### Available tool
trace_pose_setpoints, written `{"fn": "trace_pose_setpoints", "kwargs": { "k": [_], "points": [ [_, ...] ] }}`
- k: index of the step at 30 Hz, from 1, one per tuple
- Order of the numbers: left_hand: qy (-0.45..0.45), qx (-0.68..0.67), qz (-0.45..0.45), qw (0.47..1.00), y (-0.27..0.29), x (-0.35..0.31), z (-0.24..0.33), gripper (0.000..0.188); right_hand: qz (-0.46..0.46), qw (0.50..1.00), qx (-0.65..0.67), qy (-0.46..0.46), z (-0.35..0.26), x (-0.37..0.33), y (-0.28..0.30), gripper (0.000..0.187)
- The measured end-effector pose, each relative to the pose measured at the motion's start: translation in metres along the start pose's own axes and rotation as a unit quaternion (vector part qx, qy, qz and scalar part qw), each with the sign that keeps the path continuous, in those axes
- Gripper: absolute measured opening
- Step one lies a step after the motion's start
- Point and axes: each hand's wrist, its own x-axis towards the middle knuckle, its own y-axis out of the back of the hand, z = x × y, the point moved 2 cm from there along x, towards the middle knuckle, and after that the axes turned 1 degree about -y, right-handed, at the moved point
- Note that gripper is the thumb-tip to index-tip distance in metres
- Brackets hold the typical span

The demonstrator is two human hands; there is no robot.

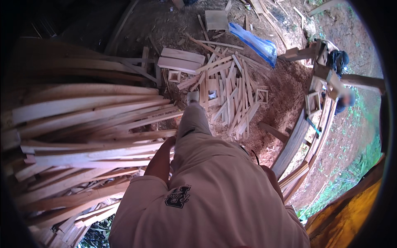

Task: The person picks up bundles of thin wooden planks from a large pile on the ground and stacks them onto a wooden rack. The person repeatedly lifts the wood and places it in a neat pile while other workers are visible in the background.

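Note:
My left arm (162, 161) hangs down beside my body, close to the stacked boards. The part of my left hand (169, 143) that shows is dark and lies against my trouser leg, its fingers hidden. On the other side, only a strip of my right arm (271, 177) shows past the light shirt; the hand is out of sight behind it. A thin dark curved thing (257, 157) sticks out near that arm, too small to name. Ahead of my foot (192, 97) lies a loose heap of wooden strips (229, 93). A small square wooden frame (262, 96) rests at its right edge.
Long boards (91, 109) are stacked along the left. Beyond the heap lie wide planks (180, 60), a small wooden box frame (174, 76) and a blue-and-clear plastic sheet (254, 41). A wooden bench (293, 144) runs along the right, with a person (340, 60) behind it. Yellow sheeting (351, 215) hangs lower right.

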Motion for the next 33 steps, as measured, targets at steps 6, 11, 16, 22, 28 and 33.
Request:
{"fn": "trace_pose_setpoints", "kwargs": {
  "k": [6,11,16,22,28,33],
  "points": [
    [-0.046,-0.094,0.001,0.995,0.142,0.077,0.024,0.031,0.019,1.0,-0.018,-0.007,-0.149,-0.008,0.05,0.063],
    [0.009,-0.376,0.038,0.926,0.258,0.099,0.031,0.035,0.037,0.999,-0.029,0.001,-0.233,-0.003,0.089,0.06],
    [0.009,-0.307,0.039,0.951,0.303,0.113,0.011,0.037,0.039,0.998,-0.037,0.011,-0.296,-0.008,0.111,0.057],
    [0.019,-0.253,0.004,0.967,0.289,0.12,-0.007,0.038,0.04,0.998,-0.038,0.003,-0.329,-0.005,0.117,0.054],
    [0.131,-0.382,-0.003,0.915,0.275,0.086,-0.01,0.042,0.011,0.997,-0.074,0.007,-0.388,0.02,0.139,0.05],
    [0.183,-0.374,-0.024,0.909,0.3,0.094,-0.002,0.043,-0.005,0.997,-0.08,0.0,-0.454,0.052,0.175,0.048]
  ]
}}
